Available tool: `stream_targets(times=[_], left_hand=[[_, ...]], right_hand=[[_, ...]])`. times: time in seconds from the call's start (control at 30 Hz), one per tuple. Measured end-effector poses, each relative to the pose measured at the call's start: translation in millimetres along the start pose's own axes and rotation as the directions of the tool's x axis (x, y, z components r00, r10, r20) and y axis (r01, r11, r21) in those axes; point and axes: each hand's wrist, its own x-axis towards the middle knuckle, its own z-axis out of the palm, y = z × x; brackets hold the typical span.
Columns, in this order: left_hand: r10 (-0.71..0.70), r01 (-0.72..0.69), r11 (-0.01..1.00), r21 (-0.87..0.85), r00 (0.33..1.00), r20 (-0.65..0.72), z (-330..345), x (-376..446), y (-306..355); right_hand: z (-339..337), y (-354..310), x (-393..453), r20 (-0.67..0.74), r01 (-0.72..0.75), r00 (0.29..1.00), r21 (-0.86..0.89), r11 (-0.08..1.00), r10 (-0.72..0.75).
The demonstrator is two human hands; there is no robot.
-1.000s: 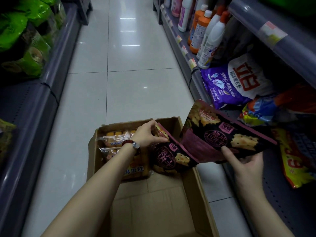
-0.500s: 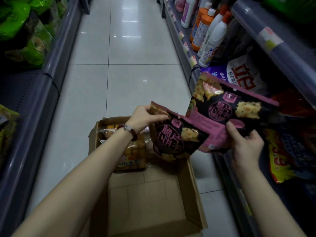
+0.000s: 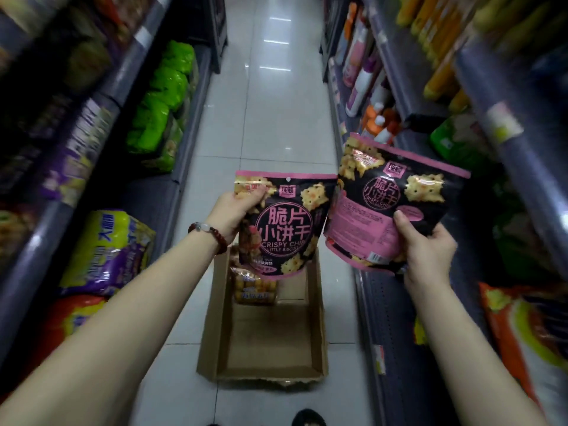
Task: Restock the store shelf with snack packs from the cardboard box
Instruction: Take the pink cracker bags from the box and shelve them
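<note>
Moved: both hands are holding their biscuit packs higher than before, above the box.
Left hand [image 3: 232, 212]: gripping one pack [image 3: 284, 224] by its top corner.
Right hand [image 3: 425, 252]: clasping another pack [image 3: 390, 198], at 3 o'clock of the first.
Cardboard box [image 3: 319, 315]: sitting on the floor, holding yellow snack bags [image 3: 253, 287] at its 12 o'clock end.

two black-pink biscuit packs [image 3: 284, 224] [image 3: 396, 201] held upright (side by side), open cardboard box [image 3: 264, 342] below

Blurred shelf goods [image 3: 76, 149] at both edges (labels unreadable), shoe [image 3: 308, 419] cut off.

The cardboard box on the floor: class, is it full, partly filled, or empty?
Partly filled. The cardboard box shows mostly bare bottom, with orange snack packs at its far end.
</note>
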Motion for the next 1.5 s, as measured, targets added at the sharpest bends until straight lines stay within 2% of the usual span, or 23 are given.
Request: stream_targets(times=[0.33,0.5,0.7,0.87,1.1,1.37,1.5], left_hand=[[0.140,-0.151,0.984,-0.096,0.984,-0.111,-20,-116,225],[0.188,-0.203,0.971,-0.129,0.975,-0.114,-32,-172,313],[0.281,-0.296,0.953,-0.073,0.946,-0.161,-46,-254,391],[0.334,-0.365,0.930,-0.040,0.887,-0.318,-64,-325,413],[0.329,-0.414,0.910,-0.015,0.743,-0.583,-75,-427,396],[0.275,-0.448,0.894,-0.001,0.549,-0.789,-67,-546,365],[0.269,-0.473,0.880,0.040,0.429,-0.862,-64,-614,353]], right_hand=[[51,-221,-36,0.235,0.041,0.971,-0.014,0.999,-0.037],[87,-307,-58,0.388,0.066,0.920,-0.020,0.998,-0.053],[128,-378,-95,0.552,0.085,0.832,-0.032,0.996,-0.053],[157,-408,-127,0.699,0.069,0.713,0.007,0.998,-0.054],[179,-428,-175,0.871,0.071,0.488,0.019,0.997,-0.052],[178,-441,-251,0.971,0.007,0.227,0.077,0.997,-0.076],[178,-448,-304,0.993,-0.007,0.086,0.085,0.996,-0.084]])
